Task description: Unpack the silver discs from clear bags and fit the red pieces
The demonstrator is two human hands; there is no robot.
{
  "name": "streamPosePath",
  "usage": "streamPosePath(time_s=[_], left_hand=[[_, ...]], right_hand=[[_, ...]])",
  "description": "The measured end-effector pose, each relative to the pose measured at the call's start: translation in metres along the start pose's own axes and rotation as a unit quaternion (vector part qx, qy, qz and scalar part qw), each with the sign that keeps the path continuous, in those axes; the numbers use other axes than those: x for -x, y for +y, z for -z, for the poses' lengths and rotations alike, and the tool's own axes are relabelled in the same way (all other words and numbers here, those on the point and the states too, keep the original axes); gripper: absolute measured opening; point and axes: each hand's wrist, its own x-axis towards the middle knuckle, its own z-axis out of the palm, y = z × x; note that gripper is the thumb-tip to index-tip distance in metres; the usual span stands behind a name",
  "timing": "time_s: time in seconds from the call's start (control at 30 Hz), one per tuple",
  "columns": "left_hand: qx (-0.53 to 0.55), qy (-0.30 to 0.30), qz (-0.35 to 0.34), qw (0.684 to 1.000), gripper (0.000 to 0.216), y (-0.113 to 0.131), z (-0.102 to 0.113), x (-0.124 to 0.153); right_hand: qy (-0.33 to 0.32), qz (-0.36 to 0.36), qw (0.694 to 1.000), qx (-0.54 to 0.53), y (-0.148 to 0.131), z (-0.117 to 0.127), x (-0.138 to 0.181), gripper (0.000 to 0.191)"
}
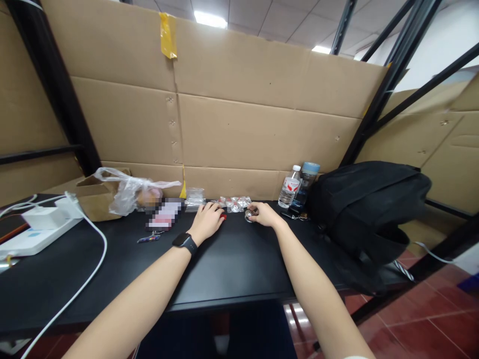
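Brown cardboard panels (232, 129) formed the rear partition, creased horizontally, with yellow tape (168, 37) at the top of a vertical seam. Black metal posts (52, 75) stood at both sides. A black tabletop (239, 274) ran along the partition's foot. Red floor tiles (430, 324) were visible at lower right. Overhead, a grey panelled ceiling (250, 17) carried two lit fixtures (210, 19). A white wall (449, 35) showed at upper right.

Small round item (249, 215) — brown and silvery, partly covered — is positioned at the fingertips of the right hand (265, 215), at the desk (239, 264) surface. Small red item (224, 216) — mostly hidden, shape indeterminate — is located beside the fingers of the left hand (205, 220).
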Motion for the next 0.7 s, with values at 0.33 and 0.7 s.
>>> streamPosePath(time_s=[0.33, 0.7], left_hand=[[0.071, 0.001, 0.056, 0.996, 0.02, -0.006, -0.004, -0.005], [0.265, 0.088, 0.109, 0.954, 0.01, 0.001, 0.008, -0.002]], right_hand=[[0.01, 0.016, 1.0, -0.024, -0.006, 0.001, 0.0, 0.04], [0.024, 0.116, 0.955, -0.271, -0.051, -0.017, 0.005, 0.047]])
